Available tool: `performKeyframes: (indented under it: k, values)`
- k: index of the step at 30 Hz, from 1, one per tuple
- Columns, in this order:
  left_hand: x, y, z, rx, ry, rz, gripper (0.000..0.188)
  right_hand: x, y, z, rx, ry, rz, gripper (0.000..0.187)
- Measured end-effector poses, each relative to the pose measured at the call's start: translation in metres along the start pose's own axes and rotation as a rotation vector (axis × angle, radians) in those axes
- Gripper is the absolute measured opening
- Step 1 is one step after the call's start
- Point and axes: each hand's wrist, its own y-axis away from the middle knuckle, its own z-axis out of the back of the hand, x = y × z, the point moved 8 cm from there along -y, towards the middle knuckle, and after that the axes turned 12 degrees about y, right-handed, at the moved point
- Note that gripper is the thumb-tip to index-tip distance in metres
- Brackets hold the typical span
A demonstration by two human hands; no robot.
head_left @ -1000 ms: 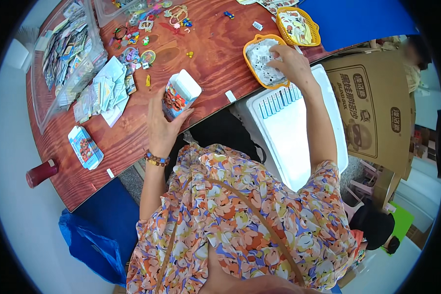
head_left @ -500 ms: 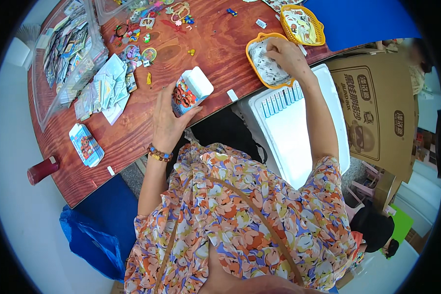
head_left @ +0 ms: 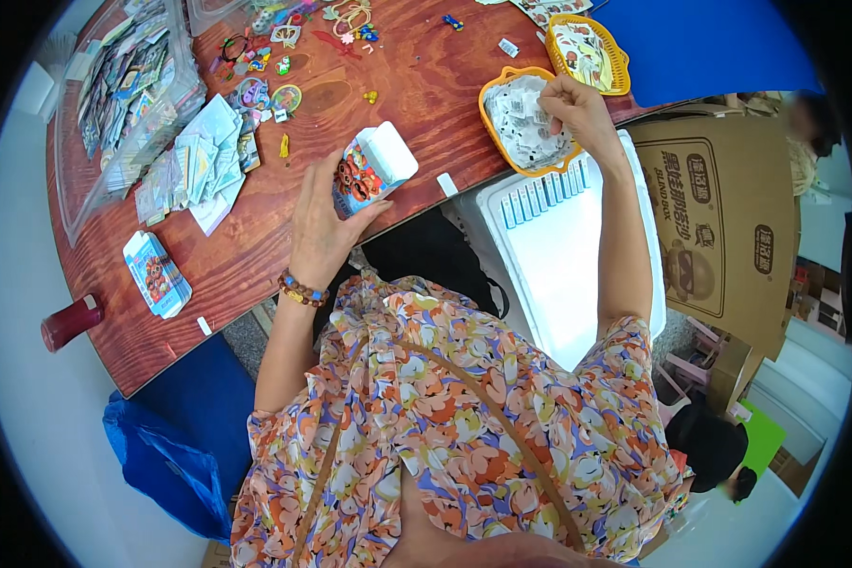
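My left hand [head_left: 324,216] is closed around a small blue and white printed carton [head_left: 374,170], tilted above the table's near edge with its white flap raised. My right hand [head_left: 579,114] is over the right side of an orange basket [head_left: 491,121] filled with small whitish see-through packets [head_left: 523,123]. Its thumb and fingers are pinched together; whatever is between them is too small to make out. A matching carton [head_left: 157,275] lies on the table at the left. Behind the basket stands another yellow-orange basket [head_left: 618,59] holding cream-coloured printed pieces.
A clear plastic bin [head_left: 191,90] full of cards stands far left, with loose cards [head_left: 199,170] beside it. Trinkets [head_left: 256,95] lie farther back. A dark red cylinder [head_left: 72,323] sits at the left edge. A white foam box [head_left: 568,275] and large cardboard box [head_left: 719,208] are right.
My right hand has risen out of the packets and moved slightly right, its fingers pinched. My left hand still holds the carton in nearly the same place. The whole view has shifted slightly.
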Motion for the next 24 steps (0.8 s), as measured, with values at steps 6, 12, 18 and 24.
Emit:
performKeyframes:
  k: [6,12,18,24]
  values:
    - [-0.007,-0.012,-0.023,0.088,0.012,0.046,0.077,0.002,0.005,0.007,-0.026,-0.149,-0.034,0.009]
    - [-0.024,-0.025,-0.05,0.137,-0.048,-0.021,0.074,0.007,0.009,0.0,-0.027,-0.181,-0.004,0.01]
    - [-0.034,-0.042,-0.075,0.177,-0.115,-0.012,0.076,0.046,0.018,-0.008,0.03,-0.135,0.096,0.007]
    - [-0.036,-0.041,-0.078,0.187,-0.173,0.01,0.077,0.1,0.031,-0.031,0.093,0.114,0.164,0.006]
